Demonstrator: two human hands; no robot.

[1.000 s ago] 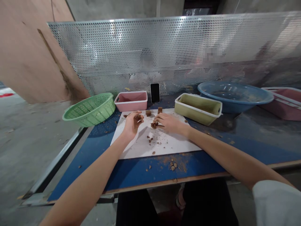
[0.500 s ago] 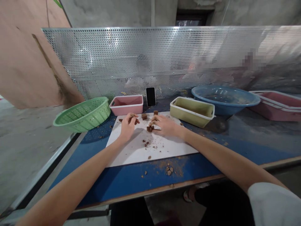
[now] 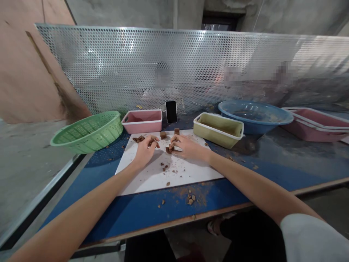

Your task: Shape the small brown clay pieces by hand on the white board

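Observation:
Over a white sheet (image 3: 147, 180) on the blue table, my right hand (image 3: 188, 147) pinches a crumbly brown clod (image 3: 169, 149) with its fingertips. Just to the left, my left hand (image 3: 145, 150) hovers with fingers loosely curled and apart; no object shows between them. Two brown cubes, one (image 3: 163, 135) between the hands and another (image 3: 177, 131) behind my right fingers, sit at the sheet's back edge. A heap of dark brown pieces (image 3: 138, 139) lies beyond my left hand, partly covered by it. Small crumbs (image 3: 164, 166) are scattered in front of the hands.
Behind the sheet stand a pink bin (image 3: 142, 125), a phone (image 3: 171, 112) and a yellow-green bin (image 3: 218, 133). A green basket (image 3: 89, 134) is left; a blue basin (image 3: 256, 116) and pink bins (image 3: 313, 127) are right. Brown bits (image 3: 191, 198) lie near the front edge. A perforated metal panel (image 3: 188, 65) rises behind.
My right fingers have closed in on the brown clod. My left hand stays beside it, slightly more curled. The whole view has shifted a little, so things appear further left.

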